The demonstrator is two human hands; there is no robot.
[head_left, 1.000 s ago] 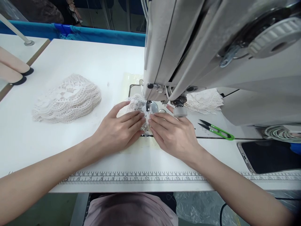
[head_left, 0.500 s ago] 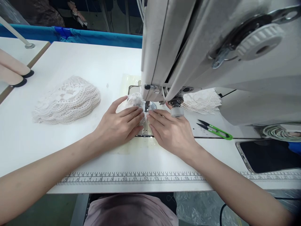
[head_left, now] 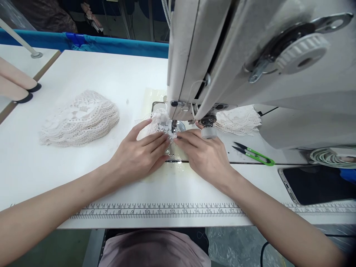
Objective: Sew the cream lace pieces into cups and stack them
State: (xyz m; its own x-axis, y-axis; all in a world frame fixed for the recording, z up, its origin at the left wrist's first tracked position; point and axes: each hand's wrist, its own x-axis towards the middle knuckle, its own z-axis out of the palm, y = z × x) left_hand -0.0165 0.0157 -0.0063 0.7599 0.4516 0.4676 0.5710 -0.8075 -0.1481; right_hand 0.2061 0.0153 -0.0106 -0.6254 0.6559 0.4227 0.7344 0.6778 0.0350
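Bright, even light; soft shadows; edges bend.

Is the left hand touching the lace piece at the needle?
Touching. The head view shows the left hand with fingers flat on the lace piece, no gap between.

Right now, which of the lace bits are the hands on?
The small lace piece at the needle, under the left hand and right hand. The left pile and right pile lie aside.
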